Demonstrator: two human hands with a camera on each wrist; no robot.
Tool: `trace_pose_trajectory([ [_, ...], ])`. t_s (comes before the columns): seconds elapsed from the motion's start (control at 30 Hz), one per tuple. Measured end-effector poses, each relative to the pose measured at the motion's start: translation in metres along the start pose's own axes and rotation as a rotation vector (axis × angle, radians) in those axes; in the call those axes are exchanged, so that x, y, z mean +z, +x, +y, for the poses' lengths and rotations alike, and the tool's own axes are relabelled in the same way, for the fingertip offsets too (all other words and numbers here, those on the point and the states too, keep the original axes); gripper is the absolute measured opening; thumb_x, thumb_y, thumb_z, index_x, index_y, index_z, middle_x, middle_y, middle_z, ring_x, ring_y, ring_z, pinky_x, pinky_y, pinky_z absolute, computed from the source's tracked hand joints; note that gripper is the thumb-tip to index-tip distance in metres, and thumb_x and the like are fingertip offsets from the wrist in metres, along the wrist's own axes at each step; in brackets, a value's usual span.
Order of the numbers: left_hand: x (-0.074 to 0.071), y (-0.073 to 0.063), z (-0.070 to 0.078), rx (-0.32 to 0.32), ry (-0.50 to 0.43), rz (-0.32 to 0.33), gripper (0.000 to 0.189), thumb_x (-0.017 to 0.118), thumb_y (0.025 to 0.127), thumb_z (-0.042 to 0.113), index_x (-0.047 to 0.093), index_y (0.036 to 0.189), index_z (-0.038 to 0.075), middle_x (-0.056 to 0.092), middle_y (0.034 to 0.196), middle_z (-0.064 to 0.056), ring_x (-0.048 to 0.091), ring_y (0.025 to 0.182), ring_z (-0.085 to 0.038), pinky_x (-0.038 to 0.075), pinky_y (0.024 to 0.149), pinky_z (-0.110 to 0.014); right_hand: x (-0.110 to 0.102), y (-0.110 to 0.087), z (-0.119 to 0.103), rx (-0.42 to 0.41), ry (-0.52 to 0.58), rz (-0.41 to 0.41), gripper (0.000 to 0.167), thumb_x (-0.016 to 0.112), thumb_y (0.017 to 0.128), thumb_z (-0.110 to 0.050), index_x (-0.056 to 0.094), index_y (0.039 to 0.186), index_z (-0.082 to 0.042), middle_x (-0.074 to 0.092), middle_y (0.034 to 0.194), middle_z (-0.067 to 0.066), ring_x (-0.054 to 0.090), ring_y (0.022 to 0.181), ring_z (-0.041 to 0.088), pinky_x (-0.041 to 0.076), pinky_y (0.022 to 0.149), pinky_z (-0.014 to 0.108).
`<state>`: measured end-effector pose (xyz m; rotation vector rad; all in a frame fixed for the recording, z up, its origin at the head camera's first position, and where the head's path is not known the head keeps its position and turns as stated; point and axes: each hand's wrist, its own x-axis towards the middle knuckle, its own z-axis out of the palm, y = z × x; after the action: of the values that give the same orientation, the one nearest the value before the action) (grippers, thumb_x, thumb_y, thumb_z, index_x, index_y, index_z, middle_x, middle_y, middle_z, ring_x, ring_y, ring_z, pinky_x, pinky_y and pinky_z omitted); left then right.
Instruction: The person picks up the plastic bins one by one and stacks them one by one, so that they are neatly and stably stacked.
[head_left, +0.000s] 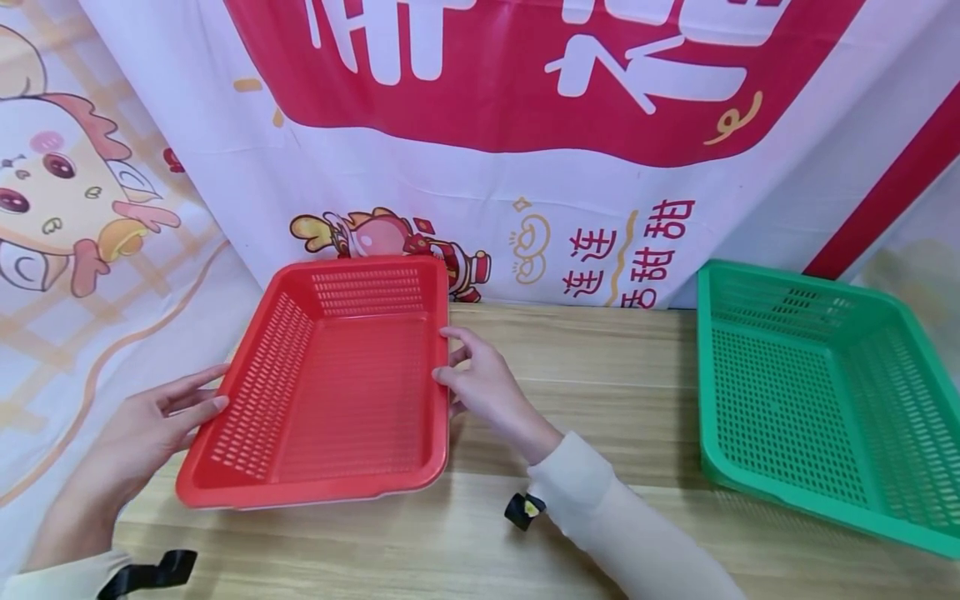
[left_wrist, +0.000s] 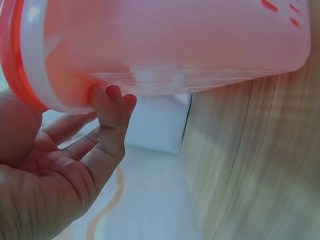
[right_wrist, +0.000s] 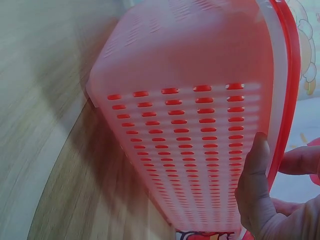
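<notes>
A red rectangular plastic basket with slotted walls stands between my two hands, and its inside is bare. From the side, its outer wall looks pale pink, with a whitish band just beneath the red rim. My left hand grips the left rim, thumb on top and fingers against the outside wall below. Opposite it, my right hand pinches the right rim, some fingers over the edge and others behind the wall. The basket's base is close to the wooden table.
A green basket of similar shape sits on the table at the right, apart from my right hand. Behind the table hangs a white and red printed cloth. Another patterned cloth covers the left side.
</notes>
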<state>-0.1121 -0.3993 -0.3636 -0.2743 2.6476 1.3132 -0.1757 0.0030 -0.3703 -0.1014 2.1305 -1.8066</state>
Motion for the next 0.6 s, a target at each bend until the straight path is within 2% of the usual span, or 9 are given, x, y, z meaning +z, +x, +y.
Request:
trace_pose_trajectory([
  [0.2, 0.019, 0.002, 0.015, 0.044, -0.02, -0.025, 0.073, 0.062, 0.11, 0.036, 0.031, 0.168, 0.003, 0.07, 0.111, 0.012, 0.074, 0.089, 0.0, 0.067, 0.075, -0.032, -0.02, -0.01, 0.005, -0.008, -0.003, 0.028, 0.065, 0.07, 0.102, -0.009, 0.048, 0.162, -0.022, 0.06, 0.124, 0.015, 0.075, 0.076, 0.027, 0.066, 0.063, 0.034],
  [0.33, 0.033, 0.004, 0.027, 0.054, -0.011, -0.034, 0.071, 0.062, 0.11, 0.037, 0.034, 0.168, 0.007, 0.071, 0.124, -0.01, 0.073, 0.09, -0.001, 0.067, 0.075, -0.032, -0.033, -0.016, 0.008, -0.005, -0.005, 0.057, 0.065, 0.07, 0.102, -0.008, 0.048, 0.161, -0.023, 0.061, 0.125, 0.015, 0.075, 0.075, 0.027, 0.066, 0.063, 0.032],
  [0.43, 0.044, 0.005, 0.035, 0.056, -0.006, -0.04, 0.07, 0.062, 0.109, 0.038, 0.036, 0.168, 0.01, 0.065, 0.135, -0.025, 0.074, 0.09, -0.003, 0.067, 0.076, -0.032, -0.043, -0.019, 0.011, -0.003, -0.011, 0.077, 0.065, 0.069, 0.102, -0.007, 0.048, 0.161, -0.023, 0.061, 0.126, 0.016, 0.074, 0.074, 0.025, 0.066, 0.063, 0.033],
  [0.6, 0.059, 0.007, 0.048, 0.052, -0.002, -0.047, 0.071, 0.063, 0.109, 0.041, 0.037, 0.168, 0.014, 0.063, 0.141, -0.028, 0.075, 0.091, -0.006, 0.067, 0.076, -0.032, -0.059, -0.025, 0.017, -0.007, -0.027, 0.11, 0.063, 0.068, 0.102, -0.007, 0.048, 0.161, -0.021, 0.06, 0.128, 0.017, 0.075, 0.077, 0.024, 0.066, 0.065, 0.033],
])
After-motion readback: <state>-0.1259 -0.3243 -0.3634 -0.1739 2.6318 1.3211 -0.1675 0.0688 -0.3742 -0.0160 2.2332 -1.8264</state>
